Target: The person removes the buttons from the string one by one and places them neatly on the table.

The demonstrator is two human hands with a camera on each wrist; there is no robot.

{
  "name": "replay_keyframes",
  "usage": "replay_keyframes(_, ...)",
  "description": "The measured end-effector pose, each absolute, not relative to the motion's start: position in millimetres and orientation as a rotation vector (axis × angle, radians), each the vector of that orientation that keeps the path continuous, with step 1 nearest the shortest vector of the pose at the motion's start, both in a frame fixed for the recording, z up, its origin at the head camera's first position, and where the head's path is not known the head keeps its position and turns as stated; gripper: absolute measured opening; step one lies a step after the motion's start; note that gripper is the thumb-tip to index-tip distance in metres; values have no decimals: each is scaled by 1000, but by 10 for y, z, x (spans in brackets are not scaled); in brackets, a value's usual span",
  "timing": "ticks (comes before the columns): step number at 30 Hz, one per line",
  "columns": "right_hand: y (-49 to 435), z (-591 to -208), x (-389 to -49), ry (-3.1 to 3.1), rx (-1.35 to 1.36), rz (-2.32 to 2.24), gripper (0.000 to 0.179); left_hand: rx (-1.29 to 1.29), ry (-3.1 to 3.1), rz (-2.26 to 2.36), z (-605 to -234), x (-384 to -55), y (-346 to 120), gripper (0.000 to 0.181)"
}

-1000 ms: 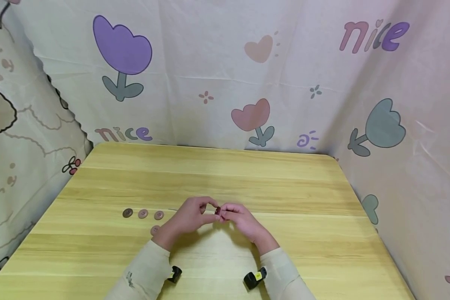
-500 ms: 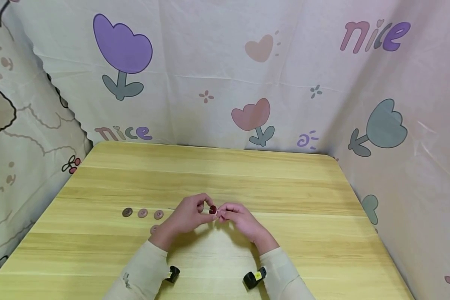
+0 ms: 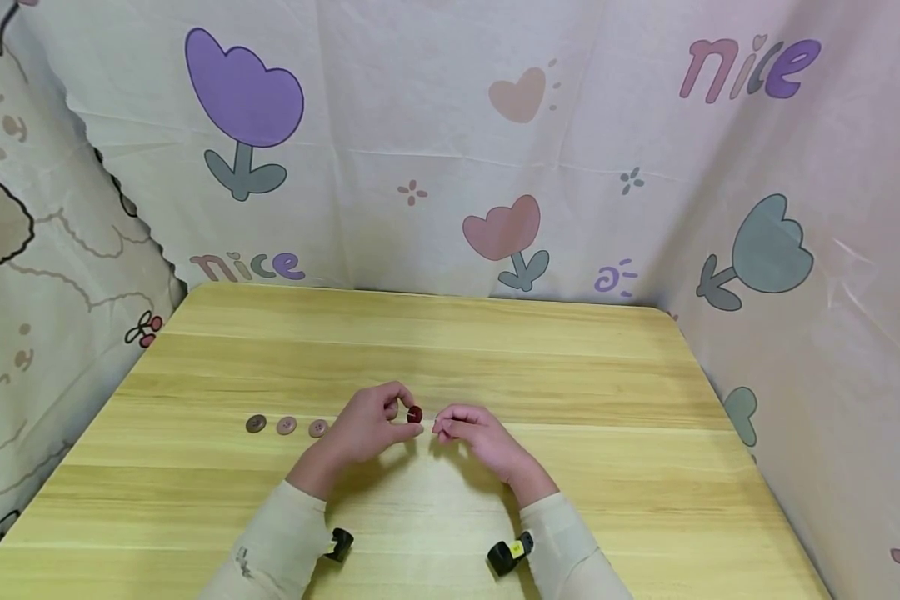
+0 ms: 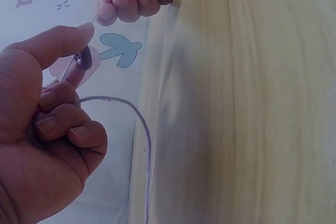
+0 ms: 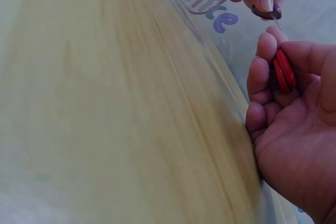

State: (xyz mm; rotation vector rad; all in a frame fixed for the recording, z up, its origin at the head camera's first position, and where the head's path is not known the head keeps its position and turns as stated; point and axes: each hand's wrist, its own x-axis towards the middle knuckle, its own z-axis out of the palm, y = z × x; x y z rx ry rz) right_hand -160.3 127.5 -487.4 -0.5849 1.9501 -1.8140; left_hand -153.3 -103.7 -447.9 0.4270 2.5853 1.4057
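**Two Hands, Button and Cord: Current Positions**

Nearest are two pale, smooth cloth sleeves point(image 3: 273, 542), one per arm, and two black plastic wrist cameras point(image 3: 504, 560). The left hand point(image 3: 360, 425) pinches one dark red button point(image 3: 415, 414), round and glossy, between thumb and index finger, above the table. A smooth, pale cord point(image 4: 147, 145) curves down from its other, curled fingers. The right hand point(image 3: 483, 437) has its fingers curled around red discs point(image 5: 284, 71); two show, thin, hard-edged and stacked face to face. A fine strand point(image 5: 278, 23) spans the gap between the dark red button and the right fingertips.

Left of the left hand, three round buttons point(image 3: 287, 426) lie flat in a row: one dark brown, two pinkish brown. The table point(image 3: 450, 350) is light, striped wood grain with rounded far corners. Beyond it hangs creased white fabric point(image 3: 390, 100) printed with flowers.
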Motion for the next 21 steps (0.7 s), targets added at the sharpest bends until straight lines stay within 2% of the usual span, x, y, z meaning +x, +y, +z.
replay_keyframes(21,1278,-4872,-1616,1954,-575,-1808,26,365,2654,1400,-4467,-1536,-1225,26)
